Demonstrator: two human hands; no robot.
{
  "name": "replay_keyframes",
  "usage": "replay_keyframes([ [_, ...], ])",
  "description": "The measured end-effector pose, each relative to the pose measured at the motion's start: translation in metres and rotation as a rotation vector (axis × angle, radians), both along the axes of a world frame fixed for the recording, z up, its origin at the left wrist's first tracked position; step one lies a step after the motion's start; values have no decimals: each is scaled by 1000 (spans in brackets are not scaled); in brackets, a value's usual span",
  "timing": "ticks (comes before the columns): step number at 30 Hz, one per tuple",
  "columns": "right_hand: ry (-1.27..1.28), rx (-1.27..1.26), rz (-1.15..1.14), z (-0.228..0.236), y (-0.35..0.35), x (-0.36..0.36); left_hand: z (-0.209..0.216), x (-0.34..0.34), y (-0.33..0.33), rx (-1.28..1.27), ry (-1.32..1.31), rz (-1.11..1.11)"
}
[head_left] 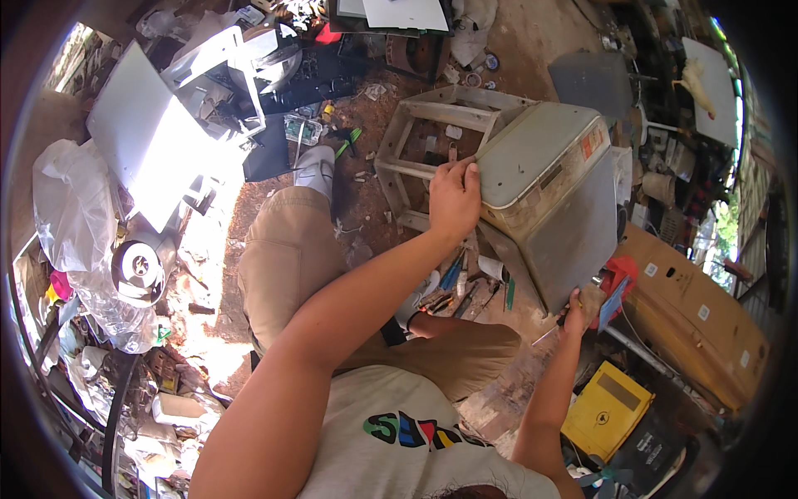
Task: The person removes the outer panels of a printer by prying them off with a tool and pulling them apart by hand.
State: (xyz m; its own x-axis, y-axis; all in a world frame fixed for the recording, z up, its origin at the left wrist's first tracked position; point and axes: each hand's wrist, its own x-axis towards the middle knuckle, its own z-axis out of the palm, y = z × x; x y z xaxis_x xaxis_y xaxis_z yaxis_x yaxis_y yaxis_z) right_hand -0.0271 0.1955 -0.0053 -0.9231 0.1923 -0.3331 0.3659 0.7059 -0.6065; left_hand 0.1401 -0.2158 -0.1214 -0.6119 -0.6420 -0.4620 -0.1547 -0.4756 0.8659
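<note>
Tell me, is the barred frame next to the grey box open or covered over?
Open where it shows: dirt floor is visible through the frame. Any part hidden behind the grey box, I cannot tell.

A cluttered workshop is suggested — hand tools (451, 274), a round machine part (140, 264) and mixed scrap (177, 408) are seen about the dirty floor (525, 46).

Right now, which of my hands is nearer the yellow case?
Right. Your right hand is above the yellow case in the picture, beside the grey box; your left hand is farther away, at the box's left edge.
</note>
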Motion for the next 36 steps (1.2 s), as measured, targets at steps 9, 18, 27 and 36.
replay_keyframes([
  [9,15,9,31,0,2,-1,12,8,19,-255,16,-37],
  [18,17,-21,21,3,-6,5,16,0,21,-200,-24,-38],
  [27,-6,-50,-11,8,-13,10,23,5,16,-263,-12,-30],
  [36,-6,-8,-6,3,-9,5,16,5,24,-254,-54,8],
])
